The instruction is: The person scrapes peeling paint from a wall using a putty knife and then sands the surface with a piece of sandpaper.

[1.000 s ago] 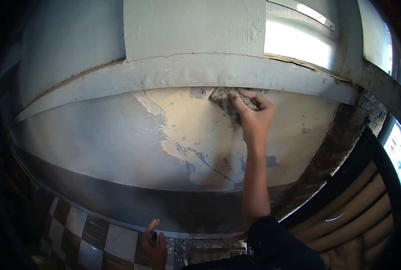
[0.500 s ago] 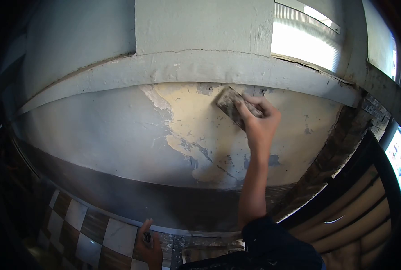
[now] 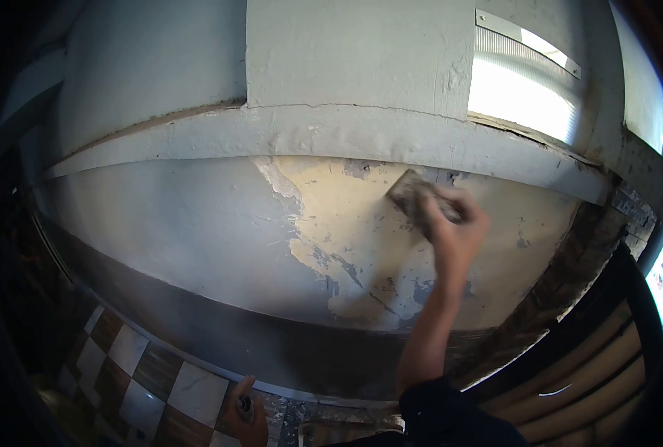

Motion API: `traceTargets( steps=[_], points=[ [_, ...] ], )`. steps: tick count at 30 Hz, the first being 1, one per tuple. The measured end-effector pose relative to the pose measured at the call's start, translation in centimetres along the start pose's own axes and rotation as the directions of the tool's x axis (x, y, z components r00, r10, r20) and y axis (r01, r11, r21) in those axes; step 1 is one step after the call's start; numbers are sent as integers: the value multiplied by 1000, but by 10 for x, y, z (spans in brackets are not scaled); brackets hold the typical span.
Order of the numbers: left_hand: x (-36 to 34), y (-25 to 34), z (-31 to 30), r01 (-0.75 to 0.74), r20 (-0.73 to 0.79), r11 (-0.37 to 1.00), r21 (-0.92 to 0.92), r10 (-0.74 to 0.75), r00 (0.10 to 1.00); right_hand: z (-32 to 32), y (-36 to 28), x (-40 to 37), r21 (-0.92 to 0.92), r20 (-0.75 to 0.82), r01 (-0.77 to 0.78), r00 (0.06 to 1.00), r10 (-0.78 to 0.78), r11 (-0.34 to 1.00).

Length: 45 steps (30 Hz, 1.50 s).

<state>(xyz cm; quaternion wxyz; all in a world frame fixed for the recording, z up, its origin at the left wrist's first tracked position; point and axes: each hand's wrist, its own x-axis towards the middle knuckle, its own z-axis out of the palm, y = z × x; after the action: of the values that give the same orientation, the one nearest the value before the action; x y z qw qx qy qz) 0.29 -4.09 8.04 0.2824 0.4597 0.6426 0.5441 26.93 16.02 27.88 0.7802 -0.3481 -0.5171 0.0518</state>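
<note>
My right hand [image 3: 454,223] is closed round a flat rectangular block [image 3: 408,195] caked with grey and white stains, probably a sanding block. The block's face is turned to the wall, high on a patch of bare yellowish paint [image 3: 339,197] just under the ledge. Motion blurs it a little, and whether it touches the wall is hard to tell. Low in the view, my left hand [image 3: 248,425] is curled around a small dark round-ended thing [image 3: 244,404], mostly hidden by the fingers.
Above the patch runs a projecting pale ledge [image 3: 331,134]. A ribbed bright window [image 3: 525,86] is at upper right. Rough exposed edging [image 3: 555,276] borders the wall near a dark slatted frame [image 3: 607,365]. Checkered tiles [image 3: 197,391] cover the floor at lower left.
The view has tilted, so the wall appears lower and further right. Against the wall, the block in my right hand has shifted slightly right and down. My left hand keeps its grip.
</note>
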Motion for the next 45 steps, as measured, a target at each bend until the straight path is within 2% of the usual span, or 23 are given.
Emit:
traceTargets(
  steps=[2, 6, 8, 10, 11, 12, 13, 14, 16, 17, 19, 20, 22, 24, 25, 28, 31, 35, 36, 37, 41, 44, 45],
  points=[
    [-3, 0, 1, 64, 5, 998, 28, -64, 998, 12, 5, 1, 3, 58, 5, 998, -5, 1000],
    [-3, -19, 0, -48, -47, 996, 76, 51, 998, -4, -3, -6, 93, 24, -100, 995, 98, 991],
    [-1, -22, 0, -80, -91, 993, 92, 88, 992, -13, -1, -7, 111, -74, -164, 982, 173, 980],
    [0, -14, 2, -230, -113, 970, 84, 238, 965, -2, 5, 0, 72, -71, -136, 987, 141, 988],
    [-2, -9, 2, -225, -112, 971, 83, 233, 966, 5, 4, 1, 90, -28, -114, 993, 117, 989],
    [-3, -4, 3, -164, -93, 986, 40, 167, 982, 9, 3, 3, 114, 15, -91, 996, 90, 989],
    [-4, 0, 2, -103, -74, 995, -1, 103, 992, 5, -6, 1, 112, -2, -141, 990, 142, 984],
    [-5, 2, 1, -104, -80, 995, -1, 104, 991, 0, -9, -3, 118, 1, -140, 990, 141, 983],
    [-3, 3, 2, -229, -117, 973, 14, 229, 966, -8, -11, -6, 115, -72, -120, 989, 129, 986],
    [-3, 0, 4, -226, -125, 974, 7, 225, 966, -2, -3, -4, 32, -66, -100, 993, 102, 994],
    [-7, -9, 4, -78, -161, 997, -5, 76, 984, -1, 1, -3, 16, -27, -70, 997, 70, 997],
    [-7, -14, 3, -77, -167, 997, -3, 76, 983, 2, -1, -2, 13, 1, -32, 1000, 32, 999],
    [-8, -22, 2, -199, -176, 962, 187, 232, 957, -7, -6, -4, 48, -22, -50, 998, 51, 998],
    [-8, -12, 1, -183, -190, 972, 145, 209, 959, -7, -4, -2, 110, -128, -28, 991, 42, 994],
    [-10, -9, 1, -170, -188, 980, 105, 187, 964, 1, 4, 1, 2, -38, -28, 999, 28, 1000],
    [-14, -10, 2, -182, -189, 971, 156, 210, 959, 16, -9, -16, -62, 29, -30, 999, 32, 998],
    [-12, -17, 4, -206, -243, 965, 162, 241, 939, 22, -13, -25, -21, 48, -4, 999, 5, 1000],
    [-13, -29, 5, -150, -246, 974, 168, 189, 951, 33, -13, -26, 7, 122, -55, 991, 53, 998],
    [-15, -33, 5, -131, -264, 964, 233, 193, 945, 37, -14, -25, 30, 139, -73, 988, 69, 997],
    [-16, -36, 4, -107, -279, 949, 297, 193, 941, 30, -17, -26, -3, 87, -69, 994, 69, 998],
    [-17, -27, 0, -172, -243, 971, 166, 210, 947, 37, -2, -24, -26, 126, -38, 991, 41, 999],
    [-15, -16, -4, -95, -207, 983, 156, 127, 970, 38, -22, -29, -31, 131, -52, 990, 56, 998],
    [-14, -8, -6, 1, -195, 989, 148, 28, 980, 35, -27, -32, -27, 80, -23, 997, 25, 999]
  ],
)
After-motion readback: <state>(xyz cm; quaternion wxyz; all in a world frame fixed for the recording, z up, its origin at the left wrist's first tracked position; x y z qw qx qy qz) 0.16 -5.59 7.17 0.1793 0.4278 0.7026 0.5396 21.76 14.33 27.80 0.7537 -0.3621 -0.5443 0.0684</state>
